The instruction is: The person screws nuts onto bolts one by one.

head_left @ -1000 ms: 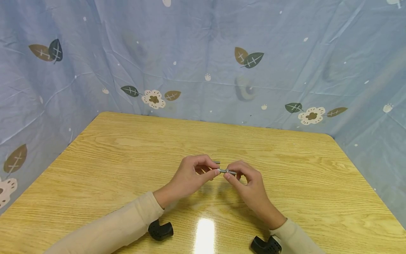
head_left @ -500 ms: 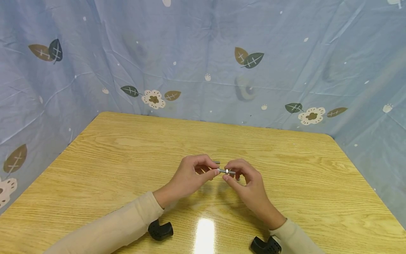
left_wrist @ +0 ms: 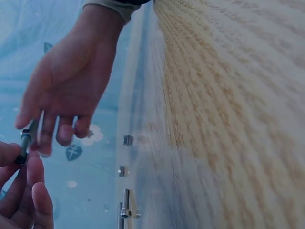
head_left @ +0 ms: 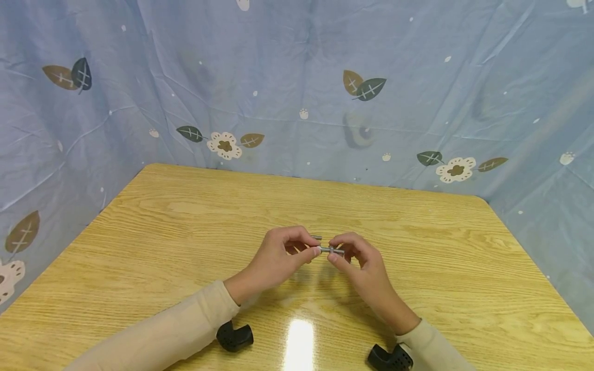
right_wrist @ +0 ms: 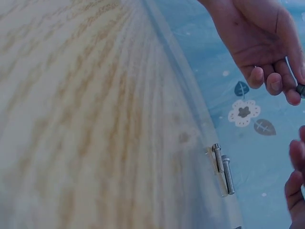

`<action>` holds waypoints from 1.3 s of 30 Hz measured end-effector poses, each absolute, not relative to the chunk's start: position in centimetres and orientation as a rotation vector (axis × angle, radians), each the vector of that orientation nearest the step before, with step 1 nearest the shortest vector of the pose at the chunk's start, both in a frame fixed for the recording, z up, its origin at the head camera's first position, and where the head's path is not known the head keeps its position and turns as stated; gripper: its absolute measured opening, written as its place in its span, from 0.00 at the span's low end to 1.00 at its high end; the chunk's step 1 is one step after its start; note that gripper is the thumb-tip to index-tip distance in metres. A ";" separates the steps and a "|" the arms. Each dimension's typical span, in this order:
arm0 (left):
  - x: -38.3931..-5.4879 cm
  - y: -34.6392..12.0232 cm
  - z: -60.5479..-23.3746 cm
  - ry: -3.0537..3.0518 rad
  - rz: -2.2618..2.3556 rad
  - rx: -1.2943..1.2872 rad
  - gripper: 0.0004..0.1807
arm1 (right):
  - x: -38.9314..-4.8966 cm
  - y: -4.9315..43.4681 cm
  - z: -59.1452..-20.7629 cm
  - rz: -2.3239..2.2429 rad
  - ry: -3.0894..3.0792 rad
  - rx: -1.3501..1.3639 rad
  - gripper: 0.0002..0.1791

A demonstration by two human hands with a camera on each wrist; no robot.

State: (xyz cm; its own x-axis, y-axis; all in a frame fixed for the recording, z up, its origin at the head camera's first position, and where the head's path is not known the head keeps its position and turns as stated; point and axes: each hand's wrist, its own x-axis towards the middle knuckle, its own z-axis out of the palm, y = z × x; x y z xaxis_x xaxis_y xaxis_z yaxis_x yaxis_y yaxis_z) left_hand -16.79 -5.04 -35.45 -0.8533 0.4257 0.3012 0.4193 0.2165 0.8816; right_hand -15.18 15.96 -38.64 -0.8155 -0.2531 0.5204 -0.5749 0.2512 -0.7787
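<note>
Over the middle of the table, my left hand [head_left: 290, 255] pinches a silver bolt [head_left: 326, 249] near its head, between thumb and forefinger. The shank points right, lying nearly level. A hex nut [head_left: 331, 250] sits partway along it, with shank showing on both sides. My right hand [head_left: 364, 263] holds this nut between the tips of thumb and forefinger; its other fingers curl behind. In the left wrist view, both hands meet at the bolt [left_wrist: 24, 145]. The bolt's head is hidden by the left fingertips.
Two more bolts lie side by side on the table, a nearer bolt [right_wrist: 218, 157] and another bolt [right_wrist: 228, 175]. Two loose nuts, one nut [left_wrist: 127, 140] and another nut [left_wrist: 123, 171], rest beside them. Black perforated wrist pieces [head_left: 235, 336] sit by both sleeves. A blue curtain [head_left: 297, 93] surrounds the wooden table [head_left: 209, 206].
My right thumb and forefinger parted slightly around the nut half a second ago and have closed on it again. The nut's facets have turned. My left hand keeps still.
</note>
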 end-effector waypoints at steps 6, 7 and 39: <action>-16.8 -5.1 -35.5 2.442 1.783 0.830 0.02 | -15.2 16.0 -38.4 1.598 -2.186 0.808 0.14; -16.8 -5.1 -35.5 2.441 1.783 0.830 0.02 | -15.2 15.9 -38.4 1.599 -2.185 0.809 0.13; -16.7 -5.1 -35.5 2.415 1.788 0.862 0.03 | -15.3 16.2 -38.3 1.606 -2.218 0.832 0.12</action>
State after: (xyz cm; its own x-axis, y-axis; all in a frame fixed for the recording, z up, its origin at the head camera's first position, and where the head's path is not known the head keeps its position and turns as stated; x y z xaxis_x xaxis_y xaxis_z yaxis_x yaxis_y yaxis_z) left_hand -16.73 -5.14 -35.48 -0.8479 0.4349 0.3032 0.4169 0.1936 0.8881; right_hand -15.27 16.23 -38.29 -0.7954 -0.2868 0.5339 -0.5968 0.2170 -0.7725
